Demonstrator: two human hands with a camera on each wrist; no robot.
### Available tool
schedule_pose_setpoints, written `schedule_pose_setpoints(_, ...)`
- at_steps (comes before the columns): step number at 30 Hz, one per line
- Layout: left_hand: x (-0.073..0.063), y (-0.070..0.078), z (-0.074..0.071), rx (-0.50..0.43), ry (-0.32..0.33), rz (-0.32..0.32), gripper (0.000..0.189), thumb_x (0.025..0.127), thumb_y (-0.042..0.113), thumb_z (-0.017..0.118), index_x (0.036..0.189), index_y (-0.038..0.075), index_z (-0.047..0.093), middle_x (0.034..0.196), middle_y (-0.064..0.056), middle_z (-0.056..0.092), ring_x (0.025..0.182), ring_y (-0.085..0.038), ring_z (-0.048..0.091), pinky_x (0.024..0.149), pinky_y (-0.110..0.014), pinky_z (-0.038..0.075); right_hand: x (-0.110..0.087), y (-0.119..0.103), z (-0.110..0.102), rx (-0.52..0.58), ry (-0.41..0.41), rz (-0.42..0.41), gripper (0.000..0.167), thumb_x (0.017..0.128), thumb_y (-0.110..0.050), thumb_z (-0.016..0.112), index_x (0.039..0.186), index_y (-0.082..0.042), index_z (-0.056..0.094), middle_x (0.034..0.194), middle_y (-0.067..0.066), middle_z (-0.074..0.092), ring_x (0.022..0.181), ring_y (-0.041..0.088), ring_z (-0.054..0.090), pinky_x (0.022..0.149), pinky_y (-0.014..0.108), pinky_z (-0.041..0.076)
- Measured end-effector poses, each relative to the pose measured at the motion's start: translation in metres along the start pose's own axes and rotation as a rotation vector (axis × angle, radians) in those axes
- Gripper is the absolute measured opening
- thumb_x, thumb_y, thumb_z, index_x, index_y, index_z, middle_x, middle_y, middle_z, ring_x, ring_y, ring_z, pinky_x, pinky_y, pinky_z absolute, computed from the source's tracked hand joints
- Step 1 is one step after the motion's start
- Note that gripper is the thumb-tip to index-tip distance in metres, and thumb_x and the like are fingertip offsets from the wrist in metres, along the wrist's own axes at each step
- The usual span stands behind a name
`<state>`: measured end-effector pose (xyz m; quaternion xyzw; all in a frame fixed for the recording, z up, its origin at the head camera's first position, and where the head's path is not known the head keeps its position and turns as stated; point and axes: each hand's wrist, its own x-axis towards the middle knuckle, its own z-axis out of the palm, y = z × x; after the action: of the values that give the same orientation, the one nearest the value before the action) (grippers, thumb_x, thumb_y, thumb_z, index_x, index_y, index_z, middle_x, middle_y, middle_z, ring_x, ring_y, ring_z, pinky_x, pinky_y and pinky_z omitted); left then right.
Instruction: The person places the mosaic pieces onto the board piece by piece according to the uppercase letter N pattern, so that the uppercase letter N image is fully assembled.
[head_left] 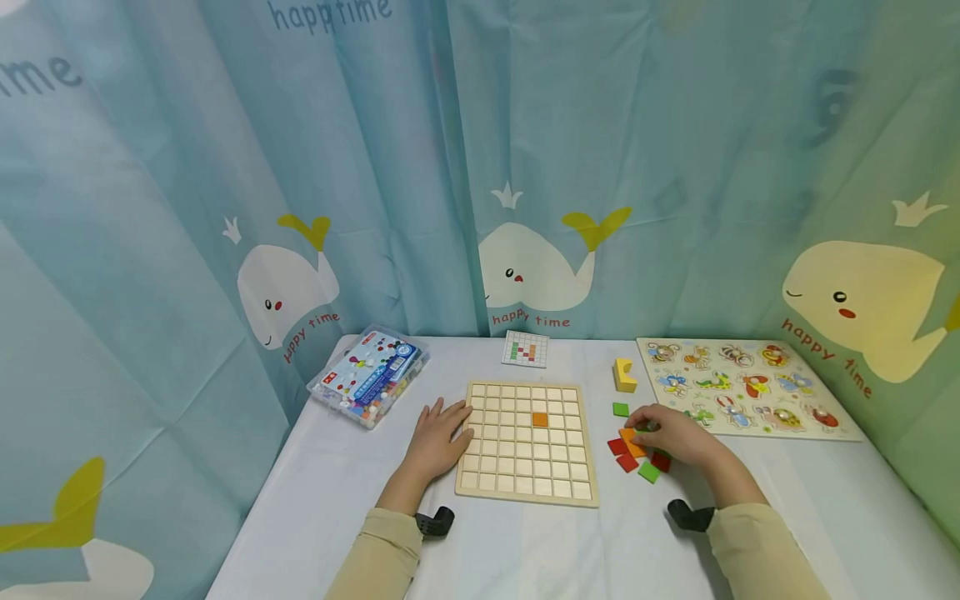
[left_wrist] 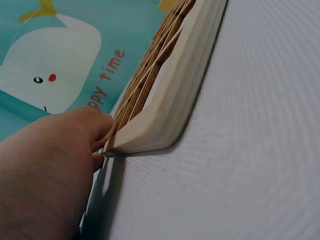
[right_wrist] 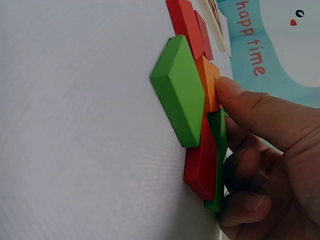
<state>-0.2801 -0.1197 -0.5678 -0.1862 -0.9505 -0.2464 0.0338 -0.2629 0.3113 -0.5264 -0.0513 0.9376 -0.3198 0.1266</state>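
A wooden grid board (head_left: 527,492) lies flat on the table, with one orange square tile (head_left: 540,419) in one of its cells. My left hand (head_left: 438,440) rests on the board's left edge, its fingers spread; in the left wrist view, the hand (left_wrist: 55,165) touches the board's corner (left_wrist: 150,132). To the right of the board, my right hand (head_left: 675,435) is over a small pile of tiles. Its thumb and fingers pinch an orange tile (right_wrist: 210,82). Green tiles (right_wrist: 180,92) and red tiles (right_wrist: 201,165) lie around it. The index fingertip is hidden.
A pattern card (head_left: 525,349) lies behind the board. At the back left is a clear box of small coloured pieces (head_left: 369,375). A yellow block (head_left: 624,376) and an insect puzzle board (head_left: 738,387) are at the back right. A curtain (head_left: 420,167) hangs behind the table.
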Motion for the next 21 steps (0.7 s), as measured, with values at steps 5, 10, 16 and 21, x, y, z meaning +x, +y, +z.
schedule_pose_setpoints(5,0.0000,0.0007,-0.0012,-0.004,0.000,-0.001,0.049,0.100,0.038,0.051,0.145,0.018,0.052,0.153,-0.003,0.047,0.149,-0.040,0.026,0.123,-0.059,0.014,0.0005,-0.0019,-0.0005,0.011,-0.006,0.017,0.015,0.093,-0.023,0.069,0.105,-0.014,0.066,0.099,0.005,0.060,0.090,0.022,0.053,0.074,0.031,0.046)
schedule_pose_setpoints(10,0.0005,0.0003,-0.0004,-0.001,-0.007,-0.014,0.050,0.101,0.041,0.050,0.146,0.021,0.051,0.155,0.000,0.045,0.150,-0.038,0.024,0.124,-0.058,0.013,0.0009,-0.0018,-0.0004,0.015,-0.010,0.027,0.018,0.092,-0.025,0.070,0.104,-0.013,0.063,0.098,0.004,0.060,0.088,0.021,0.052,0.072,0.030,0.044)
schedule_pose_setpoints(16,0.0015,-0.0016,0.0016,0.007,-0.005,-0.011,0.050,0.101,0.041,0.048,0.147,0.020,0.050,0.155,-0.001,0.044,0.151,-0.038,0.024,0.125,-0.057,0.012,0.0006,-0.0024,-0.0012,0.016,-0.007,0.021,0.018,0.092,-0.025,0.070,0.101,-0.013,0.062,0.095,0.004,0.060,0.085,0.020,0.053,0.071,0.030,0.043)
schedule_pose_setpoints(21,0.0013,-0.0014,0.0014,0.004,-0.008,-0.010,0.050,0.101,0.041,0.048,0.146,0.020,0.050,0.155,-0.001,0.044,0.150,-0.038,0.023,0.125,-0.057,0.012,-0.0007,-0.0009,-0.0014,0.016,0.004,0.010,0.017,0.092,-0.026,0.070,0.100,-0.013,0.062,0.097,0.004,0.061,0.087,0.021,0.053,0.072,0.030,0.044)
